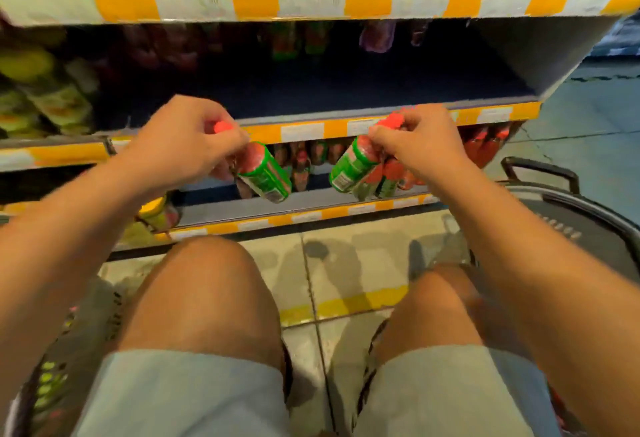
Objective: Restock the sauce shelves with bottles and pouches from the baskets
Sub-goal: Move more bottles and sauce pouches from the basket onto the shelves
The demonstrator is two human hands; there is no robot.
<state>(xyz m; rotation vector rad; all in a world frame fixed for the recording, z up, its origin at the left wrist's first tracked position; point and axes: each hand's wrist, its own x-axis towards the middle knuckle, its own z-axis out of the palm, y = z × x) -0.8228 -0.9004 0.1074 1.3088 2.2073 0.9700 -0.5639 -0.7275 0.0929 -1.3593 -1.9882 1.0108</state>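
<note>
Before the person's bare knees stands the sauce shelving (311, 0), its yellow-and-white edge strips running across the view; a dark basket (568, 218) sits on the tiled floor (346, 263) at the right; the left hand (183, 138) curls its fingers round the red-capped neck of a green-labelled sauce bottle (265, 173), tilted in front of the lower shelf; the right hand (419, 142) grips several like bottles (356, 166) by their necks
</note>
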